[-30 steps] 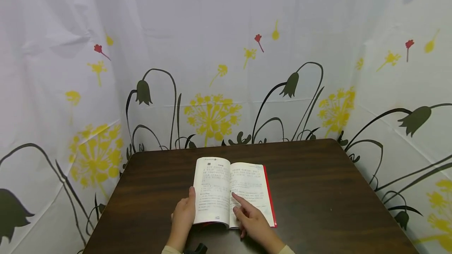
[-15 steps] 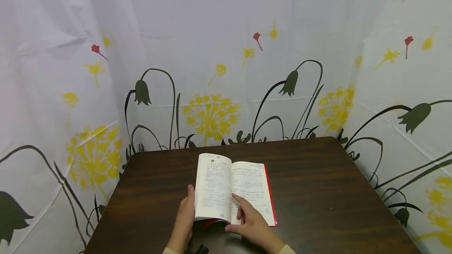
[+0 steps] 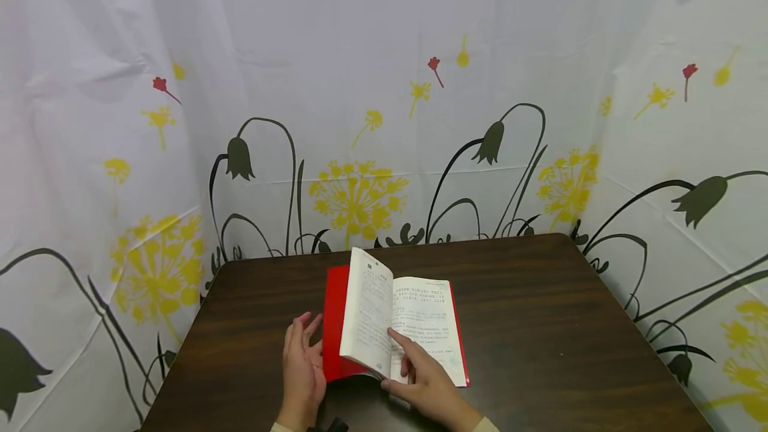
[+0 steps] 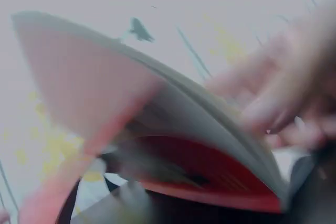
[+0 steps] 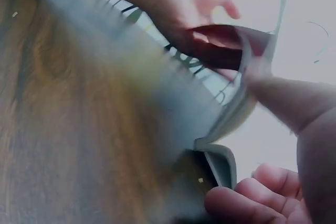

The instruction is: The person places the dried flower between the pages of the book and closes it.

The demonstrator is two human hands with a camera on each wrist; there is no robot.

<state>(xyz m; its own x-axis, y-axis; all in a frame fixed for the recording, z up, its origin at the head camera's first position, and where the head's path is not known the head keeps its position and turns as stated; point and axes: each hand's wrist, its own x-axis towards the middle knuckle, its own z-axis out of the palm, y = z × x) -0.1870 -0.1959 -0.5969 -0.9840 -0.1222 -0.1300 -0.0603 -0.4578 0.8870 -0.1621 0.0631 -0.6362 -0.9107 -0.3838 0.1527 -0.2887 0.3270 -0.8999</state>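
An open book with a red cover lies on the dark wooden table. Its left block of pages stands up at a slant, away from the cover, while the right page lies flat. My left hand is beside the cover's left edge, palm turned toward the book and fingers spread, clear of the pages. On the right page rests my right hand, its index finger pointing toward the gutter and its thumb at the bottom of the spine. In the right wrist view the thumb overlaps the raised pages.
The brown table extends around the book on both sides. Behind it hangs a white curtain printed with yellow, red and dark green flowers. A small black object shows by the left wrist.
My left hand has come off the left pages and opened to the left. Those pages have risen toward the right, baring the red cover. My right thumb has moved to the spine's bottom.
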